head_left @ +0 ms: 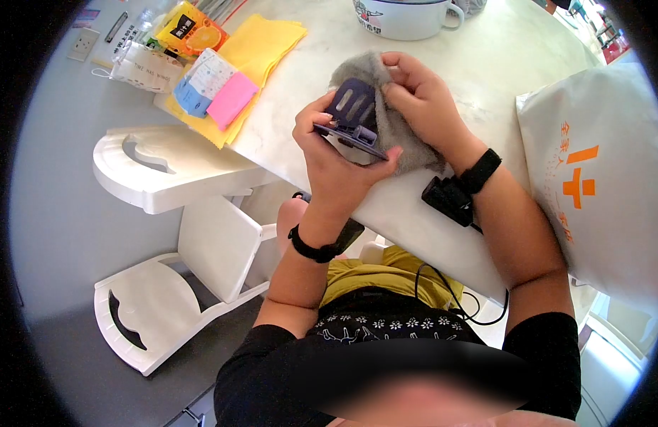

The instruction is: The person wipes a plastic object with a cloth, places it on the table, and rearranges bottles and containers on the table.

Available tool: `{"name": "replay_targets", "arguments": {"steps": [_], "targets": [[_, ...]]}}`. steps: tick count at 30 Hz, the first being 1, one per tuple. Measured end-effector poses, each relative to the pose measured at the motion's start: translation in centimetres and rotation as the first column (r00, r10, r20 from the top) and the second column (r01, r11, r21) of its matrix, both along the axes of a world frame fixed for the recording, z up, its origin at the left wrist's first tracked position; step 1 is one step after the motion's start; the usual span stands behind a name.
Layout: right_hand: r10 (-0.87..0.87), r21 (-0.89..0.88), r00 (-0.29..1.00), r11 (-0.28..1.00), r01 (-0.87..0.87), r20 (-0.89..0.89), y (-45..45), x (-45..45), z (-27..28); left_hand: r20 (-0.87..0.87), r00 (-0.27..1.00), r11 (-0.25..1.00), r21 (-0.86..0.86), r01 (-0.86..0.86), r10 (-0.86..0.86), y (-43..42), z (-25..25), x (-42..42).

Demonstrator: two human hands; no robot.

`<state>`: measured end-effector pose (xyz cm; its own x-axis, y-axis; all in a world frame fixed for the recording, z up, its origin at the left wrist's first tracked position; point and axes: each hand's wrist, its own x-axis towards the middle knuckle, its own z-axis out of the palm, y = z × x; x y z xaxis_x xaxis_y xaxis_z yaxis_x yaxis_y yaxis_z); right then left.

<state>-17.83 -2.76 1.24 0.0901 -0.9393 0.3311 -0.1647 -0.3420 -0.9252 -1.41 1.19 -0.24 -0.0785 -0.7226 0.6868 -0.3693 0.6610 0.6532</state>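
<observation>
My left hand (336,160) is closed around a dark blue hinged stand (353,103), which looks like a folding phone stand. Its slotted plate points away from me, and a second flat plate tilts toward me at the hinge. A grey cloth (412,139) lies behind the stand and along its right side. My right hand (428,99) pinches the upper part of that cloth beside the slotted plate. Both hands are above the near edge of the white table (286,135).
Yellow cloths (261,46) carry a pink pad (231,99) and small packets at the left. An enamel pot (403,20) stands at the back. A large white bag (599,164) is at my right. White chairs (154,299) stand left; a black cable (432,270) hangs near my lap.
</observation>
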Motion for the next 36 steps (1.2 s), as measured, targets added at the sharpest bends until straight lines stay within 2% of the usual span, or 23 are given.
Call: {"name": "replay_targets", "arguments": {"steps": [2,4,6,7,9,10,12,13,15,17,19,21,22,25,27,28,30,31,36], "targets": [[0.086,0.088,0.919,0.988,-0.129,0.385,-0.5,-0.4,-0.3,-0.005,1.000,1.000,-0.018,0.000,0.000,0.0,0.0,0.1],[0.064,0.096,0.930,0.990,-0.105,0.361,-0.3,-0.7,0.2,0.007,1.000,1.000,-0.006,-0.021,0.021,0.1,-0.2,0.2],[0.181,0.124,0.890,0.959,-0.254,0.419,-0.1,-0.8,0.8,-0.009,1.000,1.000,-0.008,-0.019,0.019,0.0,-0.4,0.3],[0.182,0.123,0.890,0.959,-0.254,0.419,-0.1,-0.6,0.5,-0.024,1.000,1.000,-0.011,-0.018,0.017,-0.1,-0.5,0.3],[0.272,-0.072,0.959,0.961,-0.267,0.081,-0.1,0.0,-0.1,-0.027,0.999,1.000,-0.021,-0.021,0.020,-0.1,-0.5,0.2],[0.272,-0.072,0.959,0.961,-0.267,0.080,0.0,0.2,-0.1,-0.029,0.999,0.999,-0.031,-0.023,0.022,-0.1,-0.5,0.2],[0.181,-0.171,0.982,0.967,-0.187,-0.051,0.2,0.6,0.2,-0.001,1.000,1.000,-0.022,-0.021,0.021,0.0,-0.3,0.2],[0.182,-0.169,0.982,0.968,-0.188,-0.051,0.4,0.5,0.6,0.026,0.999,1.000,-0.011,-0.019,0.019,0.1,-0.1,0.2],[0.210,0.002,0.970,0.977,-0.212,-0.122,0.8,0.2,1.5,0.052,0.998,0.999,-0.006,-0.037,0.037,0.3,0.3,0.2],[0.200,-0.032,0.971,0.978,-0.206,-0.130,0.7,0.2,1.2,0.080,0.995,0.999,-0.005,-0.052,0.052,0.2,0.3,0.2],[0.190,-0.062,0.972,0.978,-0.200,-0.138,0.7,0.1,1.2,0.034,0.999,0.999,-0.012,-0.037,0.038,0.2,0.1,0.2],[0.110,0.011,0.963,0.994,-0.111,-0.248,0.7,0.0,1.6,0.014,1.000,1.000,-0.025,-0.014,0.014,0.0,-0.2,0.1],[0.110,0.012,0.963,0.994,-0.111,-0.247,0.8,0.0,1.8,-0.007,1.000,0.999,-0.039,0.010,-0.011,-0.1,-0.3,0.1],[0.095,-0.019,0.980,0.995,-0.100,-0.177,0.8,0.0,1.4,0.013,1.000,0.999,-0.051,-0.006,0.007,0.1,0.0,0.2],[0.094,-0.044,0.994,0.995,-0.091,0.053,0.2,0.1,0.2,-0.014,1.000,0.997,-0.076,0.011,-0.012,-0.1,-0.4,0.1],[0.094,-0.044,0.994,0.995,-0.092,0.053,0.0,-0.1,0.0,-0.041,0.999,0.994,-0.102,0.028,-0.032,-0.2,-0.5,0.1],[0.104,0.049,0.905,0.989,-0.136,0.413,-0.2,-0.3,0.2,-0.040,0.999,0.995,-0.103,0.017,-0.021,0.0,-0.2,0.2],[0.113,0.068,0.870,0.984,-0.165,0.479,-0.2,-0.5,0.7,-0.040,0.999,0.995,-0.104,0.006,-0.010,0.1,0.0,0.3],[0.071,0.043,0.851,0.993,-0.110,0.520,0.3,-0.5,1.3,-0.051,0.998,0.992,-0.125,0.017,-0.023,-0.1,-0.1,0.3]]}}
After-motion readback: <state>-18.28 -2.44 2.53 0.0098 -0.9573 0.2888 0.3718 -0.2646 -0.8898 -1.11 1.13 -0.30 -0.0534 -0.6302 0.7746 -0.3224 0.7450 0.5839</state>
